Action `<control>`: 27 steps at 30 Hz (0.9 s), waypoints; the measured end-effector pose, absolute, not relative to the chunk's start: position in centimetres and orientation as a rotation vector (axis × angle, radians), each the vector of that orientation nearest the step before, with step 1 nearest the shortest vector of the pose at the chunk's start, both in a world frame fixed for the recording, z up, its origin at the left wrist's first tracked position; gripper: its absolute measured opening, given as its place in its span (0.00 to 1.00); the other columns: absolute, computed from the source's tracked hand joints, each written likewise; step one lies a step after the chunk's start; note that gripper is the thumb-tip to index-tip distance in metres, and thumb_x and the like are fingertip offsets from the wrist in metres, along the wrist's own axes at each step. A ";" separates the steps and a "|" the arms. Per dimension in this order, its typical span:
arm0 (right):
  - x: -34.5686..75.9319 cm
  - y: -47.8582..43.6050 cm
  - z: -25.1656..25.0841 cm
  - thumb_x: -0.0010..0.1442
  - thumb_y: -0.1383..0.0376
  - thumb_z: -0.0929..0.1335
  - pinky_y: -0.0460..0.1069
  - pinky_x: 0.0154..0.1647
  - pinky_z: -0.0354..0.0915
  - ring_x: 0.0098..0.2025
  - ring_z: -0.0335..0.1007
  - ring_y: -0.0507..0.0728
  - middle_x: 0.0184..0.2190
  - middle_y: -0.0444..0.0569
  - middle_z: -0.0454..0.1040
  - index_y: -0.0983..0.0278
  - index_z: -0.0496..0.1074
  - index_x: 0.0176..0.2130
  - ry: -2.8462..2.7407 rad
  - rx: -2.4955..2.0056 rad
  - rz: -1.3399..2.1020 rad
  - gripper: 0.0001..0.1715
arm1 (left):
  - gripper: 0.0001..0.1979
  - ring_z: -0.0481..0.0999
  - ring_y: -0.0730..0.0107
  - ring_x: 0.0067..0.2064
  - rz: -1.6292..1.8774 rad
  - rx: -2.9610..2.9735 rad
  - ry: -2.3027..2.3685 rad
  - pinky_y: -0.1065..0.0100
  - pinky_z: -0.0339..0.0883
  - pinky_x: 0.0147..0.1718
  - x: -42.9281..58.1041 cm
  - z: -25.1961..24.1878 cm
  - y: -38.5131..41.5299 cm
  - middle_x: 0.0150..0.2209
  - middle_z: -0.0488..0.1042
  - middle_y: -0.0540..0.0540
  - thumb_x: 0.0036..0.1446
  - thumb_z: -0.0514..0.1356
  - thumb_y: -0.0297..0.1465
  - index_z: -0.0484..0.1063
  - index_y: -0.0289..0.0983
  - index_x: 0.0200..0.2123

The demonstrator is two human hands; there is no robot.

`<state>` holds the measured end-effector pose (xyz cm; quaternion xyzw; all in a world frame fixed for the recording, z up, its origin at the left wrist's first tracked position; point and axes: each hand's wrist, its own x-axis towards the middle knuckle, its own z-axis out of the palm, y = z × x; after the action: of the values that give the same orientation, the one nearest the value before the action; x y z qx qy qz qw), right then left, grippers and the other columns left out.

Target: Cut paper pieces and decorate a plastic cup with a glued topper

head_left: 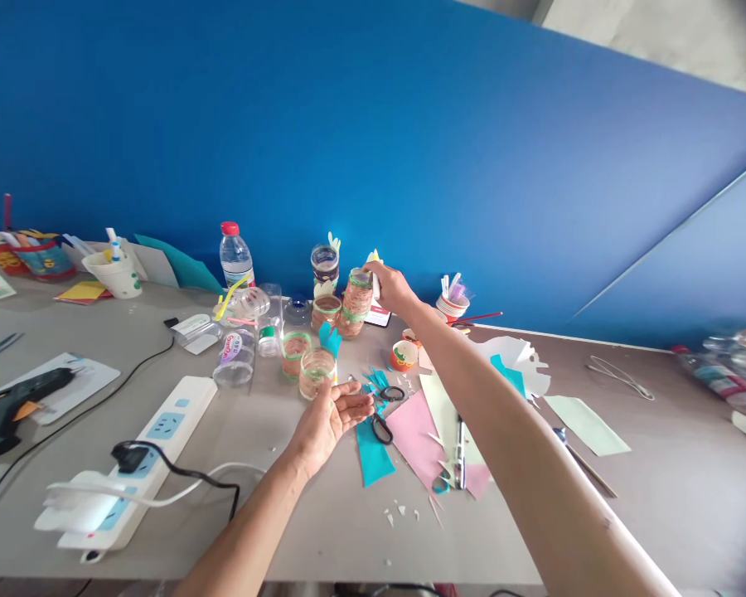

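My right hand [390,288] reaches far over the grey table [659,481] and grips the rim of a string-wrapped jar [356,303] near the blue wall. Beside that jar stand several similar decorated jars, one [325,267] behind it, one [316,372] close to my left hand. My left hand [336,414] hovers palm up over the table with fingers loosely spread and nothing in it. Scissors [382,410] lie just right of it on teal and pink paper pieces [414,435].
A white power strip [140,460] with a black plug lies at the left front. A black glue gun [9,410] rests at the far left. A water bottle [236,257], paper cups [115,274] and a clear cut bottle [234,358] stand behind. Paper scraps [588,423] lie to the right.
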<state>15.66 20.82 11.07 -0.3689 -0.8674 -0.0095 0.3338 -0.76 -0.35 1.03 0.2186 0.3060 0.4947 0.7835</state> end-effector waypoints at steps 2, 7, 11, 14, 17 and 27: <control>15.7 20.7 11.1 0.49 0.74 0.64 0.51 0.38 0.64 0.40 0.72 0.62 0.42 0.56 0.77 0.65 0.69 0.49 -2.300 -0.977 -0.051 0.26 | 0.29 0.80 0.57 0.40 1.069 0.476 0.659 0.58 0.67 0.48 -0.7 1.0 -0.3 0.37 0.80 0.33 0.65 0.44 0.48 0.72 0.29 0.42; 15.6 20.4 11.7 0.52 0.72 0.64 0.50 0.37 0.64 0.41 0.73 0.62 0.41 0.53 0.78 0.64 0.69 0.51 -2.376 -1.019 -0.080 0.25 | 0.29 0.81 0.56 0.40 1.061 0.472 0.668 0.58 0.68 0.47 -0.6 1.0 -0.3 0.37 0.80 0.33 0.64 0.46 0.49 0.72 0.29 0.42; 15.5 20.0 12.1 0.52 0.71 0.66 0.50 0.40 0.65 0.44 0.73 0.62 0.45 0.53 0.78 0.62 0.68 0.53 -2.428 -1.059 -0.066 0.27 | 0.29 0.81 0.57 0.40 1.054 0.469 0.693 0.59 0.68 0.47 -0.6 1.1 -0.3 0.37 0.80 0.33 0.65 0.44 0.48 0.71 0.28 0.43; 15.5 19.5 12.0 0.51 0.71 0.68 0.50 0.42 0.66 0.46 0.73 0.62 0.47 0.52 0.77 0.60 0.66 0.55 -2.442 -1.051 -0.055 0.31 | 0.29 0.81 0.58 0.40 1.049 0.466 0.708 0.59 0.68 0.47 -0.6 1.2 -0.2 0.37 0.80 0.34 0.65 0.43 0.48 0.71 0.28 0.43; 15.7 19.1 11.9 0.51 0.71 0.68 0.51 0.43 0.67 0.47 0.73 0.63 0.49 0.53 0.76 0.61 0.65 0.56 -2.445 -1.025 -0.047 0.33 | 0.29 0.81 0.58 0.40 1.050 0.465 0.705 0.59 0.68 0.47 -0.5 1.3 -0.2 0.37 0.80 0.33 0.66 0.43 0.47 0.71 0.28 0.42; 16.2 15.1 10.5 0.57 0.71 0.62 0.56 0.52 0.66 0.54 0.69 0.62 0.53 0.57 0.71 0.63 0.61 0.57 -1.967 -0.872 -0.028 0.28 | 0.26 0.80 0.59 0.42 1.069 0.506 0.672 0.59 0.69 0.48 -0.5 0.8 -0.3 0.38 0.80 0.34 0.63 0.51 0.48 0.74 0.30 0.42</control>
<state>16.16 15.09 10.50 -0.3566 -0.8044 -0.0113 0.4751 -0.51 -0.29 0.79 0.2339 0.3109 0.4942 0.7775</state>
